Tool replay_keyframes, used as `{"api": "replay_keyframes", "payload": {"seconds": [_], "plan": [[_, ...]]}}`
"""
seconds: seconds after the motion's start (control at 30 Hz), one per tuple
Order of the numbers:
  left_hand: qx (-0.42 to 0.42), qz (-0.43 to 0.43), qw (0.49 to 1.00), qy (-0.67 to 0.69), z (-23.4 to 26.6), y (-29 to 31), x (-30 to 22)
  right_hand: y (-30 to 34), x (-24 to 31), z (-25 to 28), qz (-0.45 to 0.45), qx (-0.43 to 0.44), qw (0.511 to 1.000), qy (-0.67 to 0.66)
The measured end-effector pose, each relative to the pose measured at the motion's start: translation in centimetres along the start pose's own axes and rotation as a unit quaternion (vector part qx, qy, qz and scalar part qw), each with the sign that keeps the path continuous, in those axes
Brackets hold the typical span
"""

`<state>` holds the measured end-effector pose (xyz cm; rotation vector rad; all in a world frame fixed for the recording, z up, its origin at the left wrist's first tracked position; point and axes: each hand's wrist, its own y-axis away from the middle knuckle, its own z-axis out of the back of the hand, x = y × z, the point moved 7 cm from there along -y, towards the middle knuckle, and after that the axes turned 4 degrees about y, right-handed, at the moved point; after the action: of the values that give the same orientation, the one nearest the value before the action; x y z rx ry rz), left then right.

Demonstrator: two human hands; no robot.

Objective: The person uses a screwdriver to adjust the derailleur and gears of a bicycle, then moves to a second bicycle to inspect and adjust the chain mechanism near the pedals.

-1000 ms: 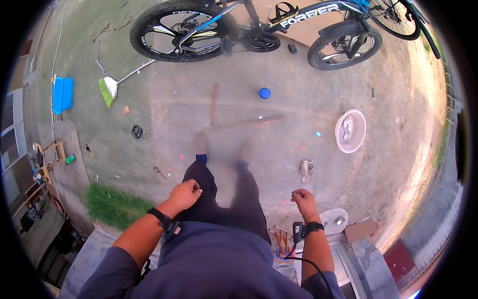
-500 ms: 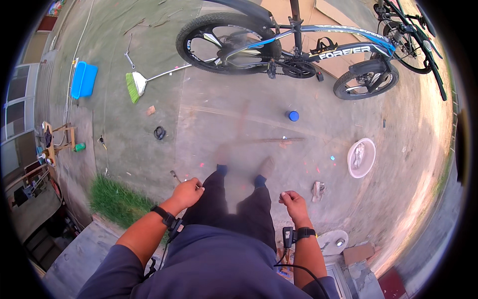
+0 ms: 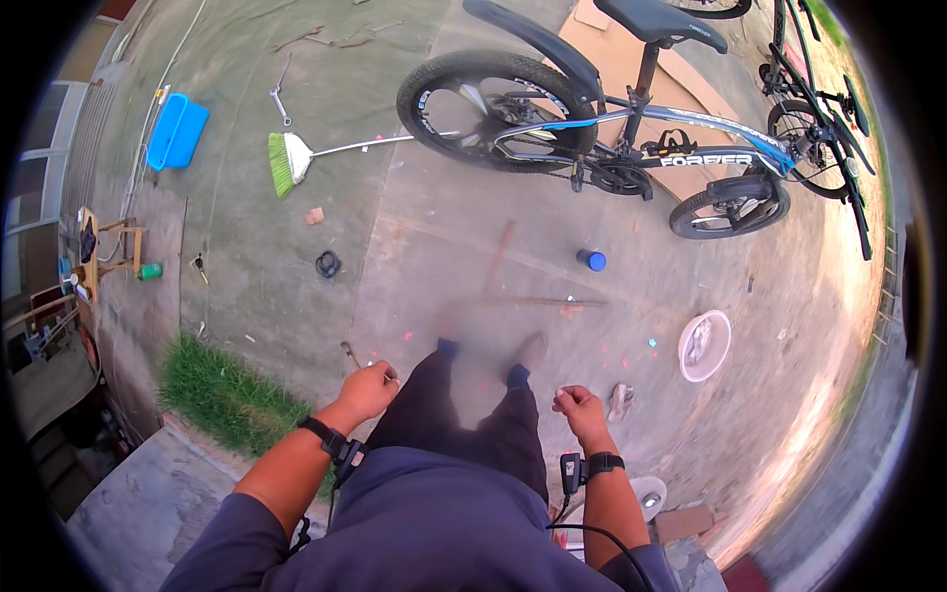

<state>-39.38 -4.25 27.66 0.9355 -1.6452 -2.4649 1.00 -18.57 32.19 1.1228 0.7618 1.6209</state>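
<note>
I stand on a concrete yard in dark trousers and look down. My left hand (image 3: 367,392) is curled into a fist by my left hip, and a black band sits on its wrist. A small metal tool (image 3: 350,353) lies on the ground just beyond it. My right hand (image 3: 580,407) is also closed by my right hip, with nothing visible in it; a black device and cable are strapped to that wrist. A grey rag (image 3: 619,400) lies on the ground close to this hand.
A black and blue bicycle (image 3: 612,148) stands ahead over cardboard (image 3: 602,44), with a second bicycle (image 3: 819,109) at the right. On the ground are a blue can (image 3: 592,259), white bowl (image 3: 704,345), green broom (image 3: 286,163), blue tub (image 3: 178,131), black ring (image 3: 327,263) and grass patch (image 3: 227,395).
The view has tilted up and moved toward the bicycle, which now looks larger and nearer. Both hands stay closed at my hips, swinging slightly.
</note>
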Motion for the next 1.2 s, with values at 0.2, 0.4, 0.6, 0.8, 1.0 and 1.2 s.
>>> {"api": "replay_keyframes", "payload": {"seconds": [0.2, 0.4, 0.6, 0.8, 1.0, 1.2], "plan": [[-0.011, -0.010, 1.000, 0.007, 2.4, 0.0, 1.0, 0.7, 2.9, -1.6, 0.015, -0.008, 1.000, -0.005], [-0.023, -0.035, 0.999, 0.002, 4.9, 0.3, 0.1, 1.7, 3.9, -1.4, 0.022, -0.020, 0.999, 0.013], [-0.027, -0.053, 0.998, 0.035, 8.6, 0.0, -1.1, 5.2, 8.4, 2.4, 0.041, -0.064, 0.997, 0.029], [-0.045, -0.055, 0.997, 0.012, 11.9, -0.2, -3.9, 6.8, 5.9, 5.7, 0.049, -0.102, 0.993, -0.019], [-0.075, -0.076, 0.994, 0.021, 13.7, 2.4, -7.8, 7.4, 2.9, 9.3, 0.056, -0.114, 0.991, -0.038], [-0.074, -0.063, 0.995, 0.022, 15.0, 3.0, -9.1, 8.3, 1.6, 10.2, 0.045, -0.130, 0.989, -0.047]]}}
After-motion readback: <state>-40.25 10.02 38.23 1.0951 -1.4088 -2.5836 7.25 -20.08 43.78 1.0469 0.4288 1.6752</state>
